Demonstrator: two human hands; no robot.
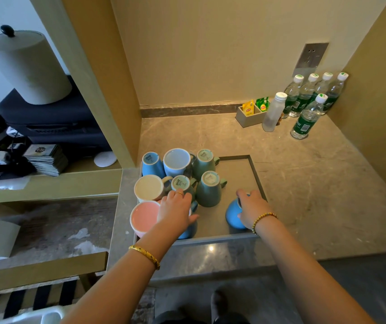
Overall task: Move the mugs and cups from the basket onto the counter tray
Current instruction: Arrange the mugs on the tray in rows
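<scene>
While both hands set blue mugs down, I log placing step: right hand [251, 210] fingers wrapped round blue mug [232, 215] on tray [256, 174]; left hand [175, 210] fingers spread over another. Next: let go, back to basket. Count: 9 mugs, 6 bottles.

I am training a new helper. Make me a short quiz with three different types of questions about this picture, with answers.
1. True or false: the mugs on the tray stand upside down.
2. Which mug does the right hand grip? A) pink B) blue C) green
3. Fill in: behind the tray, the tea bags stand in a grey ____.

Key
1. True: their bases face up, as on the green mug.
2. B, the blue mug; the left hand rests on another blue mug beside the pink mug.
3. box.
</scene>
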